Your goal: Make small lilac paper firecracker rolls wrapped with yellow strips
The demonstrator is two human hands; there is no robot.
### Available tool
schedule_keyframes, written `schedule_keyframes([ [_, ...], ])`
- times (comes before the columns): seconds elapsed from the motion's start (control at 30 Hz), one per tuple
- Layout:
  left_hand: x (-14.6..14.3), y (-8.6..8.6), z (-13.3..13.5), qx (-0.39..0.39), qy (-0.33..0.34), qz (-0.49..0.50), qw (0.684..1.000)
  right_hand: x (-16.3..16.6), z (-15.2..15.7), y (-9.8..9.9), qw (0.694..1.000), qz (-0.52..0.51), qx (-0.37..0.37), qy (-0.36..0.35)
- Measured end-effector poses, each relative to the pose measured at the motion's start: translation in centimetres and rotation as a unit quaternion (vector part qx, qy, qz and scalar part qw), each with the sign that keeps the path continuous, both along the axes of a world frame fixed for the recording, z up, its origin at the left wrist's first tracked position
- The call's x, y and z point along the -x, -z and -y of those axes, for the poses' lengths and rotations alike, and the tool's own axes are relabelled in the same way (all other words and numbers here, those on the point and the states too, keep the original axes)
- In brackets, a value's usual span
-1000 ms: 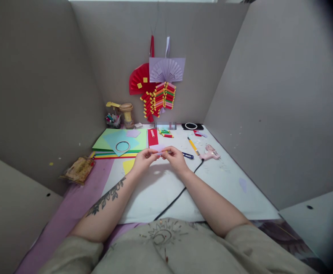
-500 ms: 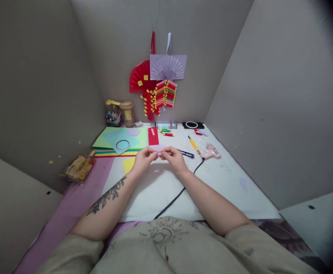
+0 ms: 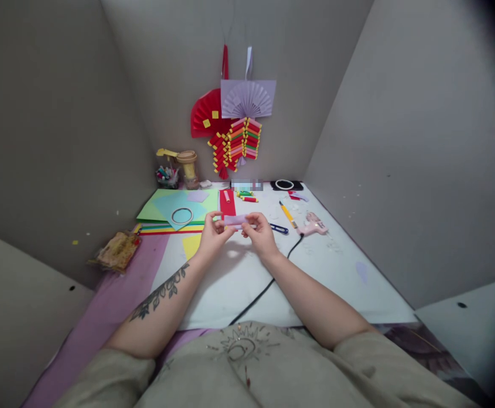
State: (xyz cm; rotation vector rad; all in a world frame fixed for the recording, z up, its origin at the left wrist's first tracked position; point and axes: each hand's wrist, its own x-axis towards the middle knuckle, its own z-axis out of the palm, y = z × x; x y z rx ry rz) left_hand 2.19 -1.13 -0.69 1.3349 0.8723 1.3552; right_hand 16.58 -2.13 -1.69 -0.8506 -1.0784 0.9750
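Observation:
A small lilac paper piece (image 3: 235, 220) is pinched between both hands above the white work mat (image 3: 247, 283). My left hand (image 3: 212, 235) grips its left end with fingers curled. My right hand (image 3: 261, 232) holds the right end, fingers closed round it. Behind the hands lies a red paper strip (image 3: 227, 203), and a yellow paper scrap (image 3: 190, 245) lies just left of my left wrist.
Green, blue and striped paper sheets (image 3: 175, 208) with a tape ring (image 3: 182, 215) lie at left. Scissors (image 3: 278, 229), a yellow cutter (image 3: 287, 215) and a pink glue gun (image 3: 313, 225) with black cord (image 3: 264, 289) lie right. Paper fans with firecracker strings (image 3: 234, 122) hang on the back wall. Pen jars (image 3: 175, 173) stand at back left.
Both hands have lifted slightly and the lilac paper now shows more openly between them, held a bit higher and flatter than before.

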Motion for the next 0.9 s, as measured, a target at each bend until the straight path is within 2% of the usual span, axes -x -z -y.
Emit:
schedule_keyframes([
  [0.23, 0.0, 0.4, -0.5, 0.071, 0.072, 0.016, 0.995, 0.1, 0.5, -0.3, 1.000, 0.014, -0.005, 0.004],
  [0.37, 0.2, 1.1, -0.9, 0.080, 0.052, 0.013, 0.995, -0.1, 0.1, 0.2, 0.999, 0.014, 0.022, -0.033],
  [0.5, 0.4, 1.4, -1.2, 0.058, 0.020, 0.004, 0.998, -0.2, -0.3, 0.6, 0.995, -0.024, 0.057, -0.081],
  [0.73, 0.3, 0.9, -0.7, 0.017, 0.004, -0.046, 0.999, 0.1, 0.0, -0.1, 0.992, -0.071, 0.089, -0.054],
  [0.9, 0.1, 0.8, -0.3, 0.037, 0.050, -0.016, 0.998, 0.2, 0.1, -0.5, 0.992, -0.068, 0.094, -0.038],
])
